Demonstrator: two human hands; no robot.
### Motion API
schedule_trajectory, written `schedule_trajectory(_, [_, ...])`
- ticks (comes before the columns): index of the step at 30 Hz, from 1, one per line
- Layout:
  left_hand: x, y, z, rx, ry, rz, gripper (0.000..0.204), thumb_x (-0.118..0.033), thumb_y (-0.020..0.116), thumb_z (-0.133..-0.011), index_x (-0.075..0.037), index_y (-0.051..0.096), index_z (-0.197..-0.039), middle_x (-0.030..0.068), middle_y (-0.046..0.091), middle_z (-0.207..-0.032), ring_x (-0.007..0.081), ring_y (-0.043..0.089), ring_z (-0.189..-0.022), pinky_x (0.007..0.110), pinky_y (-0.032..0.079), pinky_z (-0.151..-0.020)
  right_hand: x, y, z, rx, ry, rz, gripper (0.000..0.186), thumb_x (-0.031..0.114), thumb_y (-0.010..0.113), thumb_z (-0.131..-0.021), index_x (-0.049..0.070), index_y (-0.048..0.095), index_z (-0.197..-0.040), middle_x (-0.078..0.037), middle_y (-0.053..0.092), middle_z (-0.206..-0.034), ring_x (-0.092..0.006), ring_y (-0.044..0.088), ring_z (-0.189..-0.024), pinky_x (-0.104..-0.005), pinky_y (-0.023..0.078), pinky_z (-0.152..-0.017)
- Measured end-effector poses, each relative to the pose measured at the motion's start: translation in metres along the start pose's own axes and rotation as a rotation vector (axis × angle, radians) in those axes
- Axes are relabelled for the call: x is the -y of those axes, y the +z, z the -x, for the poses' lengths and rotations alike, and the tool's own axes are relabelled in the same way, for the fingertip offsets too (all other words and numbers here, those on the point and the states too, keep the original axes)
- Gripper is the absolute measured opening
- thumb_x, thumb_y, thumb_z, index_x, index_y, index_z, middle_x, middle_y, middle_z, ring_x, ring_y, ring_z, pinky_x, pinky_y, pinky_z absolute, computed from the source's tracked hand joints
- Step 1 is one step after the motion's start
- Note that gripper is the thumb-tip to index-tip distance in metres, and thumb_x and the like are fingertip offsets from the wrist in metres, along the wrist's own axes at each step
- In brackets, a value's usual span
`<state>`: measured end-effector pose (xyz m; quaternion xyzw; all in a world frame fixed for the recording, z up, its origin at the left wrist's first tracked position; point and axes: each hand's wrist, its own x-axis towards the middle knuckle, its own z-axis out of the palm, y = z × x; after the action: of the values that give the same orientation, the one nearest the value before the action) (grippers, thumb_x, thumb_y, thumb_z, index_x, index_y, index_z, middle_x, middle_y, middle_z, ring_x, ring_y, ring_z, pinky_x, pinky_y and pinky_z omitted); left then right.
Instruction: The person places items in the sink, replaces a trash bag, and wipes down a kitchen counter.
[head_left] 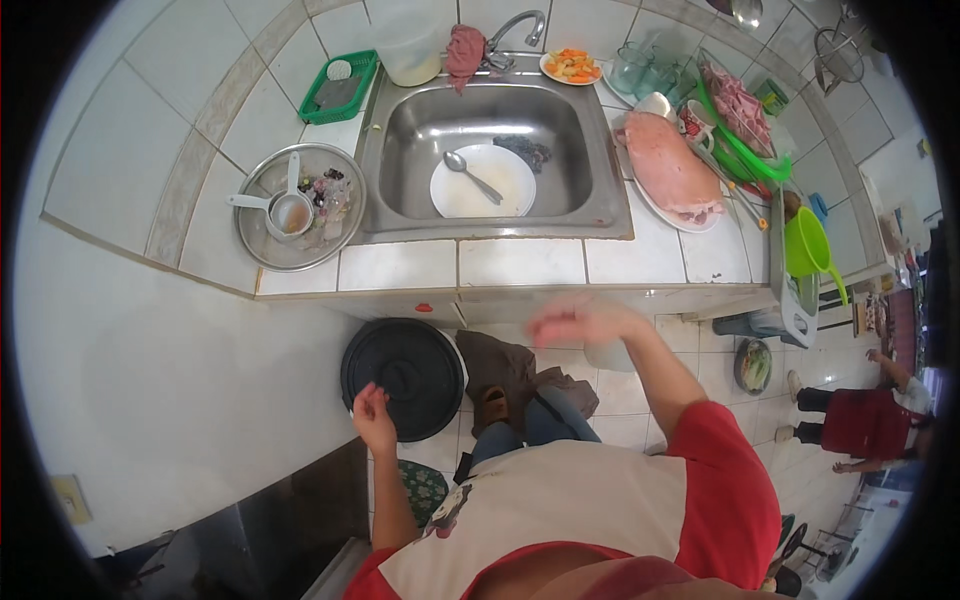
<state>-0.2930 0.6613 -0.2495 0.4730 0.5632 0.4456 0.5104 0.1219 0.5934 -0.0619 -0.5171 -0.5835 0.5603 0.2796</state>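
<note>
My left hand (pixel 375 418) hangs low in front of the counter, above a round black lid (pixel 402 365). Its fingers are loosely bent and a little apart, with nothing seen in them. Blurred by motion, my right hand (pixel 580 322) is stretched out just below the counter's front edge, with no object visible in it. Beyond the hands is a steel sink (pixel 400 205). A white plate (pixel 452 200) with pale residue lies in its basin. On that plate rests a metal spoon (pixel 474 178). Dark, wet-looking stuff (pixel 524 153) sits beside the plate.
A steel bowl (pixel 263 253) with scraps and white-handled strainers stands left of the sink. To the right is a large slab of raw meat (pixel 668 165), near a green basket (pixel 754 160) of meat. Cut vegetables (pixel 572 66) sit behind. A person in red (pixel 872 430) stands far right.
</note>
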Motion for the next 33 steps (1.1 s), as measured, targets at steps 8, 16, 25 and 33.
schedule_trajectory(8, [-0.131, 0.110, -0.058, 0.046, 0.240, 0.080, 0.018, -0.003, 0.055, -0.092, 0.002, 0.059, -0.109, 0.0075, 0.063, -0.093, 0.0119, 0.060, -0.082, 0.024, 0.049, -0.076, -0.018, -0.186, -0.177, -0.718, -0.051, -0.300, 0.026, 0.027, 0.053, -0.095, 0.004, 0.059, -0.106, -0.004, 0.065, -0.086, -0.0124, 0.062, -0.077, -0.0264, 0.048, -0.066])
schedule_trajectory(16, [-0.163, 0.167, -0.084, 0.066, 0.237, 0.026, 0.019, -0.004, 0.054, -0.093, 0.003, 0.059, -0.110, 0.0079, 0.063, -0.091, 0.0130, 0.059, -0.085, 0.025, 0.046, -0.081, -0.058, -0.335, -0.310, -0.990, 0.011, -0.887, 0.029, 0.030, 0.048, -0.096, 0.003, 0.053, -0.107, -0.010, 0.060, -0.092, -0.0179, 0.061, -0.074, -0.0325, 0.055, -0.065])
schedule_trajectory(25, [-0.198, 0.219, -0.126, 0.133, 0.212, 0.009, 0.018, -0.007, 0.056, -0.093, 0.003, 0.059, -0.107, 0.0075, 0.063, -0.089, 0.0139, 0.058, -0.086, 0.027, 0.046, -0.082, -0.087, -0.361, -0.350, -1.321, -0.277, 0.047, 0.031, 0.014, 0.075, -0.075, -0.002, 0.059, -0.095, -0.008, 0.062, -0.078, -0.0194, 0.061, -0.074, -0.0329, 0.049, -0.064])
schedule_trajectory(33, [-0.192, 0.371, -0.242, 0.560, -0.001, 0.191, 0.028, -0.014, 0.060, -0.091, 0.000, 0.058, -0.114, 0.0076, 0.063, -0.100, 0.0144, 0.061, -0.088, 0.026, 0.050, -0.078, -0.075, -0.284, -0.293, -0.944, 0.020, -1.371, 0.009, 0.008, 0.053, -0.088, 0.000, 0.054, -0.092, -0.009, 0.057, -0.073, -0.0181, 0.057, -0.065, -0.0321, 0.048, -0.062])
